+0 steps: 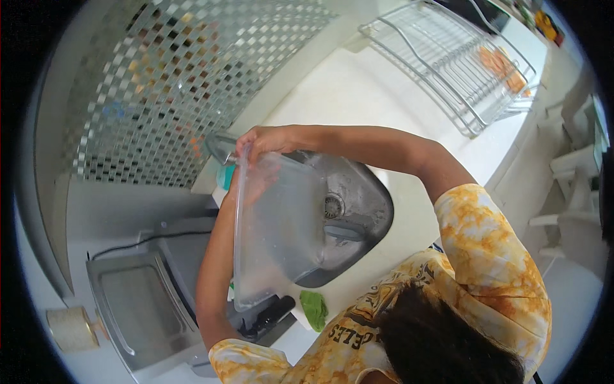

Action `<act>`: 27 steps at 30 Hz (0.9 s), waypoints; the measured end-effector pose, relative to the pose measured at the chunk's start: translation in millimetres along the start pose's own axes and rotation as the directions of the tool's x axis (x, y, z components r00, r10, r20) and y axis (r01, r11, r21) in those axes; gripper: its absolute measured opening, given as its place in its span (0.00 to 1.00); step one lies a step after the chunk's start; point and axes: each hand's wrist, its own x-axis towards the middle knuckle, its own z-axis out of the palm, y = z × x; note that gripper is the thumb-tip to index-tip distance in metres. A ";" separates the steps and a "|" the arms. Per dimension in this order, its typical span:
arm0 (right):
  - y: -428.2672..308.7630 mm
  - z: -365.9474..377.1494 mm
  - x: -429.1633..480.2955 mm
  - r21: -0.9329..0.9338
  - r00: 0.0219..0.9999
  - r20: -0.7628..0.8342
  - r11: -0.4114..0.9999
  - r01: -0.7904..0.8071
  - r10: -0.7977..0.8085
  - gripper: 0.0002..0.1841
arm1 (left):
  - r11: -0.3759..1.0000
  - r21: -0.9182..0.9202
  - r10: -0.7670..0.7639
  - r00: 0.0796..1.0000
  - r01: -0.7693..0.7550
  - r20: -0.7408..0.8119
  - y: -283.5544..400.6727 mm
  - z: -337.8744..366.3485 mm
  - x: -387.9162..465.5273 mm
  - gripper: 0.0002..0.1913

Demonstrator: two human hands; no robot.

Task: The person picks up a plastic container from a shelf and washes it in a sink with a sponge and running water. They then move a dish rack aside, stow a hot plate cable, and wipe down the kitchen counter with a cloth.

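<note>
A translucent plastic bin (283, 216) is tilted over the steel sink (369, 192), its rim towards the left. My right hand (261, 141) grips the upper end of that rim beside the tap (223, 148). Behind the cloudy plastic, my left hand (263, 181) shows blurred near the same end; how its fingers hold the bin is unclear. In the sink, a round drain (333, 205) and a grey oval object (344, 232) are visible to the right of the bin. The bin hides the rest of the basin.
A wire dish rack (431, 62) holding something orange stands at the upper right. A green cloth (314, 309) lies by the sink's near edge, next to a black object (273, 312). A teal container (225, 176) is behind the tap; a metal-framed stove cover (144, 297) is at the left.
</note>
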 end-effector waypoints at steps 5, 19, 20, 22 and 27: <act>-10.2 -9.2 -11.0 -0.027 0.997 0.036 0.997 -0.074 0.075 0.14 | 0.987 0.095 0.142 0.980 -0.129 -0.143 -5.8 21.5 24.2 0.22; 0.0 9.6 0.5 0.343 0.987 0.154 0.939 -0.009 -0.047 0.14 | 0.985 0.170 0.003 0.994 0.015 -0.105 -9.1 8.7 -27.8 0.22; 0.1 10.2 2.0 0.297 0.986 0.164 0.955 -0.012 -0.039 0.14 | 0.975 0.223 0.003 0.998 0.011 -0.061 -7.1 7.5 -27.2 0.22; 2.4 9.1 4.3 0.188 0.991 0.107 0.981 0.057 -0.078 0.16 | 0.974 0.188 0.149 0.984 -0.130 -0.094 -5.1 13.4 -17.9 0.22; -2.6 11.5 -8.4 -0.133 0.993 0.118 0.991 -0.011 0.027 0.21 | 0.954 0.251 0.194 0.976 -0.164 -0.097 -10.2 26.3 -14.9 0.27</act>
